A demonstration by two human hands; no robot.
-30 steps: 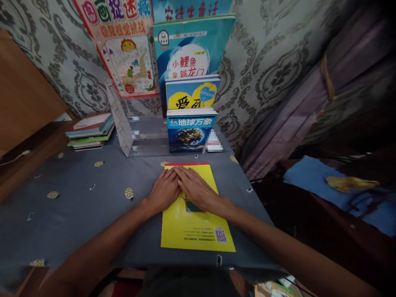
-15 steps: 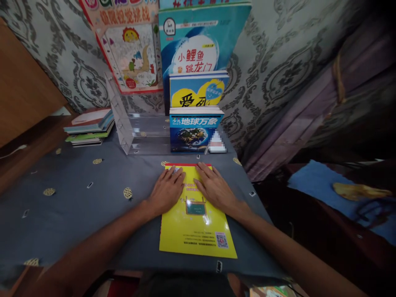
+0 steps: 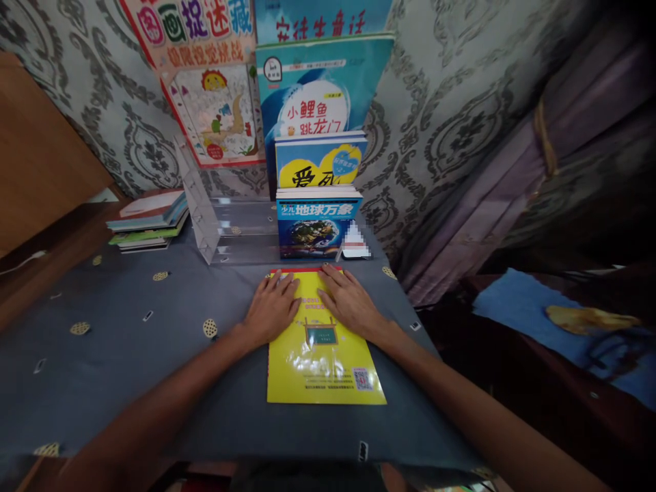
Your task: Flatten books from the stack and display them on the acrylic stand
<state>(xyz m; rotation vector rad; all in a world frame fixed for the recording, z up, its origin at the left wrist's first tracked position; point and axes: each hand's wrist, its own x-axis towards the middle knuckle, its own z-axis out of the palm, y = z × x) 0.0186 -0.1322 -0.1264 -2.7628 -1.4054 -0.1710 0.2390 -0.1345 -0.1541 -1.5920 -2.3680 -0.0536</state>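
A yellow book with a red strip along its far edge lies closed on the table, its print upside down to me. My left hand rests palm down over its far left part, fingers stretched toward the far edge. On the far right part lies my right hand, flat too, with fingers extended. Just beyond the fingertips stands a clear plastic book stand. At its front is a blue book with a globe, with a blue and yellow book behind it.
A teal book and a picture-puzzle book stand at the back of the stand. Several books lie stacked at the left. Right of the table are a purple curtain and a blue cloth.
The yellow book has slid a little away from me, closer to the stand, with both hands still flat on it. My view has tilted slightly upward.
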